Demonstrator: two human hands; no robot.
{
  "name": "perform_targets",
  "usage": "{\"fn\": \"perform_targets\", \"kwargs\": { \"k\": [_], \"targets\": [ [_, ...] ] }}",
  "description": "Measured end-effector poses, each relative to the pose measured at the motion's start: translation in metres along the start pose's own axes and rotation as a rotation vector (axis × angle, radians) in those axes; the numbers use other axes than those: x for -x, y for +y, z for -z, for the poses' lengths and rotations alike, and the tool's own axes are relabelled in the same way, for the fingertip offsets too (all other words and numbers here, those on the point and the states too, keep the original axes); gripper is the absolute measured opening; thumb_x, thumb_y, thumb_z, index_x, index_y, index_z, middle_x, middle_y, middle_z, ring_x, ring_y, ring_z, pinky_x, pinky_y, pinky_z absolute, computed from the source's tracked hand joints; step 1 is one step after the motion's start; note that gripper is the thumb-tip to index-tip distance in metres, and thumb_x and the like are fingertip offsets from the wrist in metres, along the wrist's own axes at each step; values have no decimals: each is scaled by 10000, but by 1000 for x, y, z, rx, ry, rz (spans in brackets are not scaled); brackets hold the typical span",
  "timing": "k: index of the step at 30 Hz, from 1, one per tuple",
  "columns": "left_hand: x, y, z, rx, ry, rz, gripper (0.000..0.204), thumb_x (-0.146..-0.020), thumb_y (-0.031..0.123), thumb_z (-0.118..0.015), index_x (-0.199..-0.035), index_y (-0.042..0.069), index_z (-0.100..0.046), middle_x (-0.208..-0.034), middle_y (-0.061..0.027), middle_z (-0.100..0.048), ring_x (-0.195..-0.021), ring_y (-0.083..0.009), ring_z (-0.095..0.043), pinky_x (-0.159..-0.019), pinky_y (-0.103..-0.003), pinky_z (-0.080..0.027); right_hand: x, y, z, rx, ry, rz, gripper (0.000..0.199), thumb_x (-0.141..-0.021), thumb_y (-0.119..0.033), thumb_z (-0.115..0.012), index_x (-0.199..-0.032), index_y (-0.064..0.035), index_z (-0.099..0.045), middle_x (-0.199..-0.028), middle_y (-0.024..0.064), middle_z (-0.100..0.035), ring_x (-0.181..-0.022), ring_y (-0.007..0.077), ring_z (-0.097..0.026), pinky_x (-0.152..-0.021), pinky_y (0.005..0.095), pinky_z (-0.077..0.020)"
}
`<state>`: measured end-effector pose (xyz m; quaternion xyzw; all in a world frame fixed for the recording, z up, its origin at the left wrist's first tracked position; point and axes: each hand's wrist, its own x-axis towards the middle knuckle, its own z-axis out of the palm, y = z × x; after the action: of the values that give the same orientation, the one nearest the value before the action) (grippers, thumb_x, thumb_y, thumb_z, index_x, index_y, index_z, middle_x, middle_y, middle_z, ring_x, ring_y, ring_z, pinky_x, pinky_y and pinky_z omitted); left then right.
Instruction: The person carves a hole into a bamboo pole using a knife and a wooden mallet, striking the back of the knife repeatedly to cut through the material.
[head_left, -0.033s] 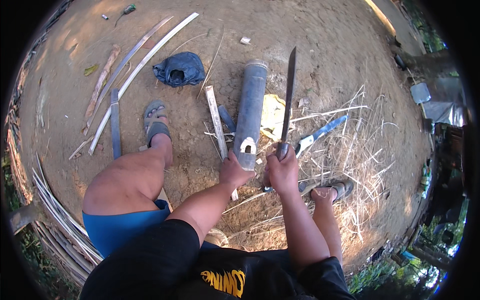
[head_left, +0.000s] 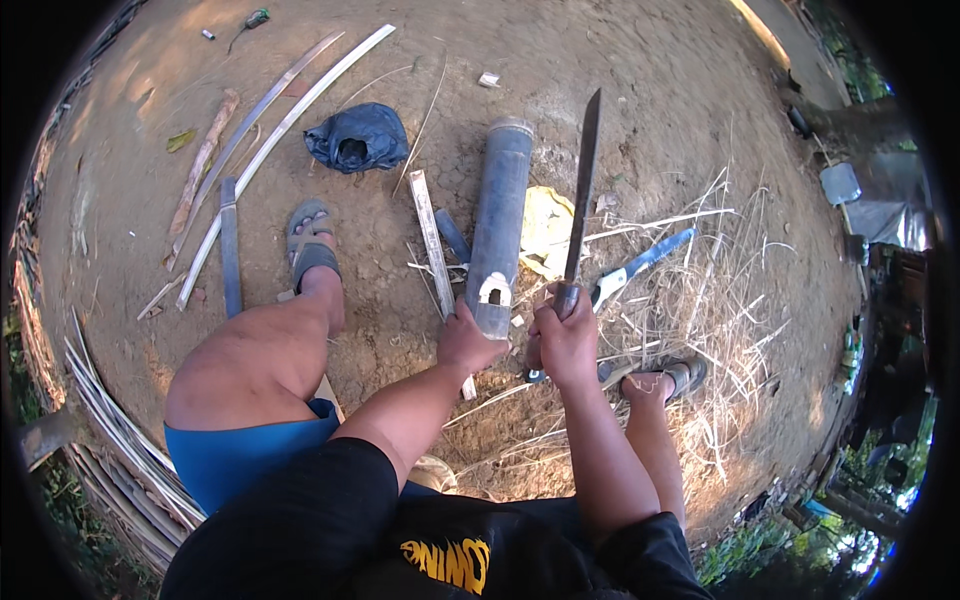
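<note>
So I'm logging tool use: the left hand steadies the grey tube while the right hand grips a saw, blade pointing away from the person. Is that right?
Not quite. In the head view the right hand grips a long knife, not a saw. The left hand does steady the grey tube, and the blade does point away from the person.

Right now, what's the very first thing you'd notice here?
The long knife stands out first: the right hand grips its handle in the middle of the picture, blade pointing away over the dirt. Just left of it, the left hand holds the near end of a dark grey tube lying on the ground. Pale dry strips lie scattered to the right, and a crumpled blue cloth lies farther off to the left.
</note>
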<state>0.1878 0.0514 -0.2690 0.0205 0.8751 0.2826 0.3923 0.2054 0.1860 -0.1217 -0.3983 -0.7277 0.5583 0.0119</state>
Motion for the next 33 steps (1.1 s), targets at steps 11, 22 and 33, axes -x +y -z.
{"fn": "perform_targets", "kwargs": {
  "k": [11, 22, 33],
  "targets": [
    [-25, -1, 9, 140, 48, -94, 1041, -574, 362, -908, -1379, -21, -371, -1217, -256, -637, -1127, -399, -638, -965, -441, -518, 47, 83, -15, 179, -78, -116, 287, -887, -109, -670, -1112, 27, -554, -719, 43, -588, -585, 125, -583, -554, 283, -466],
    [1, -5, 58, 70, 190, -39, 1038, -599, 363, -878, -1412, -26, -364, -1282, -269, -596, -1166, -395, -615, -1008, -430, -497, 56, 68, 50, 214, -137, -223, 288, -837, -190, -685, -1035, 0, -599, -753, 103, -641, -635, 200, -630, -629, 363, -510],
    [57, 101, 227, -271, 477, -410, 1022, -629, 352, -870, -1437, -3, -356, -1334, -255, -529, -1226, -410, -554, -1071, -434, -453, 90, 0, 68, -469, -132, -102, 175, -875, -47, -639, -995, -23, -514, -711, 41, -547, -552, 129, -523, -526, 285, -458]
  ]
}}
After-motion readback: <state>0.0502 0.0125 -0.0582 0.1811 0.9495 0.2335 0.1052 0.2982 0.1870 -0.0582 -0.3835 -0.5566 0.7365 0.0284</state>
